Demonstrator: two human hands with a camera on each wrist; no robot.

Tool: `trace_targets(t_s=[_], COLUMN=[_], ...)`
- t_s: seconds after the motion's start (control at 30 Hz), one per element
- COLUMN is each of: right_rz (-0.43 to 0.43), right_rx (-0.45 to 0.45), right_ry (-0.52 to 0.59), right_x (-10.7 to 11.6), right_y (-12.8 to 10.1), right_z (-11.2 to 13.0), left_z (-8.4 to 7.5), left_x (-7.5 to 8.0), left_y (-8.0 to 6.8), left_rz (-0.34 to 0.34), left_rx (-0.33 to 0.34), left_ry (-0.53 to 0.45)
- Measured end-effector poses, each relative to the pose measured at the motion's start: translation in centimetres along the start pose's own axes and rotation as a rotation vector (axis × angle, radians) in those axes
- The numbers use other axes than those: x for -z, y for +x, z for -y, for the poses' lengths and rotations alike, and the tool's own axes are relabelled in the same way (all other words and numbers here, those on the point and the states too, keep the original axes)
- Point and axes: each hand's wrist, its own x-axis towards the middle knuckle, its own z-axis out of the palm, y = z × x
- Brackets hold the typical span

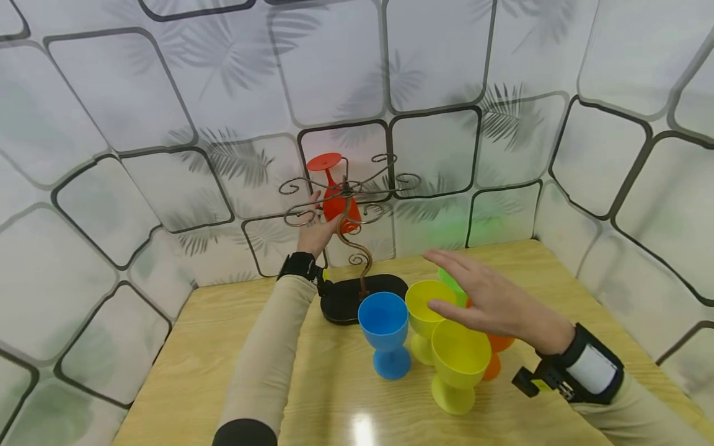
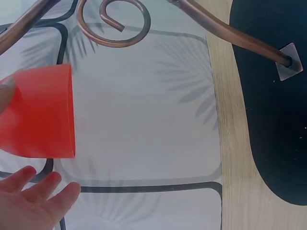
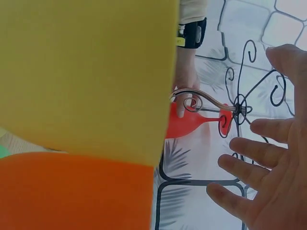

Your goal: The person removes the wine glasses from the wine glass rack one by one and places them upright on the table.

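A red plastic goblet (image 1: 333, 207) is upside down among the curled arms of a metal rack (image 1: 365, 257), its foot above the arms. My left hand (image 1: 316, 235) is beside the goblet's bowl, partly behind the rack. In the left wrist view the thumb lies against the red bowl (image 2: 41, 112), while spread fingers (image 2: 41, 196) stand apart from its rim. My right hand (image 1: 496, 297) hovers over several upright goblets, its fingers extended and holding nothing. Closest to it are a yellow goblet (image 1: 460, 359) and an orange goblet (image 1: 499, 344), the latter partly hidden.
Beside these stand a blue goblet (image 1: 383, 322), another yellow goblet (image 1: 422, 300) and a mostly hidden green goblet (image 1: 450, 280). The rack's black oval base (image 1: 337, 306) sits on the wooden table (image 1: 189, 371). Patterned walls (image 1: 234, 74) close off the back and sides.
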Motion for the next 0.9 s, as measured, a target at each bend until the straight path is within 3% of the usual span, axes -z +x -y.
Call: trace_targets(t_s=[0.07,0.2,0.4,0.67,0.9], right_rz=[0.002,0.000,0.000,-0.019,-0.018], right_rx=[-0.009,-0.019,-0.009,-0.015,-0.029], right_ry=[0.004,0.009,0.011,0.016,0.022], right_x=[-0.1,-0.1,-0.2,0.0,0.2], right_y=[-0.1,-0.3,-0.4,-0.6,-0.9], right_z=[-0.1,-0.3,-0.6,-0.9,-0.9], left_z=[0.0,-0.2,-0.5,-1.6,-1.7], left_x=[0.2,0.2,0.2,0.3,0.2], left_y=[0.2,0.4,0.7,0.3,0.3], left_rz=[0.003,0.008,0.034,0.117,0.166], left_rx=[0.000,-0.040,-0.073,-0.028,-0.143], left_ry=[0.039,0.242,0.384,0.500,0.553])
